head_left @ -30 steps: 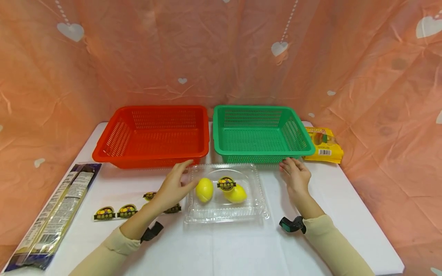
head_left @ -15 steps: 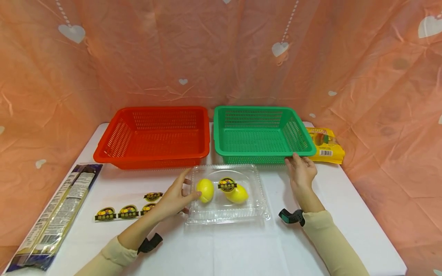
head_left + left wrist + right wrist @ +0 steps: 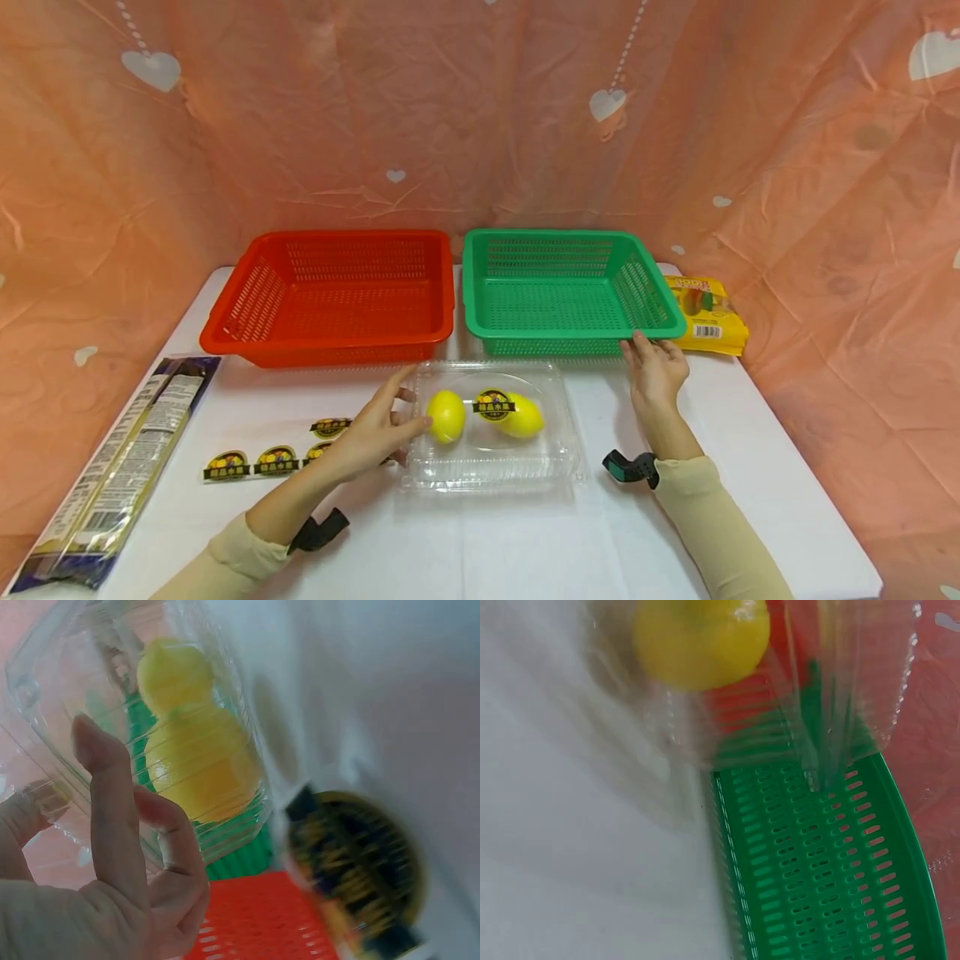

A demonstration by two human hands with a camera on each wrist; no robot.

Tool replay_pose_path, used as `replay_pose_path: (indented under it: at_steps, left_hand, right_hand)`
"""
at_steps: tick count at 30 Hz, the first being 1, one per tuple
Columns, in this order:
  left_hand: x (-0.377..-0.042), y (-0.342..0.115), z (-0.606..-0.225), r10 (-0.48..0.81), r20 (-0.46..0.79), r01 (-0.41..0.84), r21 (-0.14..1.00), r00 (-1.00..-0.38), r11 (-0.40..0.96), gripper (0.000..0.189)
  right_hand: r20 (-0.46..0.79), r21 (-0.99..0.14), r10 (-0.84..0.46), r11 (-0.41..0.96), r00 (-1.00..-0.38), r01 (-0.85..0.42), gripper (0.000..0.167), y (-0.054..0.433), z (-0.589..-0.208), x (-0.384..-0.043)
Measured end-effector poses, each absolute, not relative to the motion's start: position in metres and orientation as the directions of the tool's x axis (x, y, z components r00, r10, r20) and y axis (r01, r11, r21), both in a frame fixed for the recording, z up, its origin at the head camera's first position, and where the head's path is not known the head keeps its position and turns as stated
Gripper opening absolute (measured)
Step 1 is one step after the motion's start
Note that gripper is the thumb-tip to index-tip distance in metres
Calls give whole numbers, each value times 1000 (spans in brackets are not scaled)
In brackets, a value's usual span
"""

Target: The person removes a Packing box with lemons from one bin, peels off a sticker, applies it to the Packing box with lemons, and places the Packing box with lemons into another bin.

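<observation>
In the head view, a clear plastic clamshell box (image 3: pixel 487 467) stands in the middle, its lid down. Inside lie two yellow lemons: the left lemon (image 3: pixel 447 418) and the right lemon (image 3: pixel 528 417). A black-and-gold fruit sticker (image 3: pixel 491 406) is on the lid. My left hand (image 3: pixel 378 429) grips the box's left side, thumb above and fingers round the edge; the left wrist view shows those fingers (image 3: pixel 116 817) against the plastic. My right hand (image 3: pixel 654 379) is apart from the box, fingers extended at the green basket's (image 3: pixel 577 335) front right rim. The right wrist view does not show this hand.
A red basket (image 3: pixel 330 346) stands at the back left, beside the green one. Several fruit stickers (image 3: pixel 276 460) lie left of the box. Long flat packets (image 3: pixel 142 442) lie along the left edge. A yellow bag (image 3: pixel 708 321) lies at the right.
My left hand has closed on the box's left side, and the box has shifted slightly. The right lemon has moved a little right. My right hand has moved slightly right along the green basket's rim.
</observation>
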State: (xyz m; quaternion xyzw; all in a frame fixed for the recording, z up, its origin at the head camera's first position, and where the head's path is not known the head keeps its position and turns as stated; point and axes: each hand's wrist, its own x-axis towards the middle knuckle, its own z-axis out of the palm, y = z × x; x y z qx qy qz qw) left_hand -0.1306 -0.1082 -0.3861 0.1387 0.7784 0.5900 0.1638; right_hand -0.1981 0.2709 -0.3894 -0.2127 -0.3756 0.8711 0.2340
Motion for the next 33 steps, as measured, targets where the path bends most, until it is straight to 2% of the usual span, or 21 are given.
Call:
replay_pose_path:
  at_steps: [8, 10, 14, 17, 21, 23, 33]
  left_hand:
    - [-147, -95, -343, 507, -60, 69, 970, -860, 233, 79]
    - [-158, -85, -327, 518, -44, 83, 972, -854, 221, 79]
    - [-189, -57, -300, 520, 2, 129, 970, -854, 208, 80]
    - [-217, -32, -288, 519, -5, 118, 972, -855, 205, 81]
    - [-255, -1, -282, 527, -64, 37, 983, -847, 180, 81]
    - [-273, 11, -281, 530, -78, 16, 985, -844, 171, 81]
    - [-344, 43, -288, 534, -121, -37, 985, -837, 166, 83]
  right_hand:
    - [-195, -731, 572, -626, -797, -270, 24, 278, -386, -199]
    - [-193, -745, 574, -614, -796, -262, 23, 281, -385, -200]
    - [-179, -846, 612, -495, -771, -196, 18, 283, -383, -197]
    - [-167, -845, 653, -481, -739, -234, 16, 281, -384, -197]
    - [-184, -759, 612, -585, -769, -284, 23, 281, -388, -198]
    - [-201, -750, 560, -616, -804, -241, 20, 282, -388, -197]
    - [-209, -760, 518, -620, -830, -196, 21, 279, -392, -200]
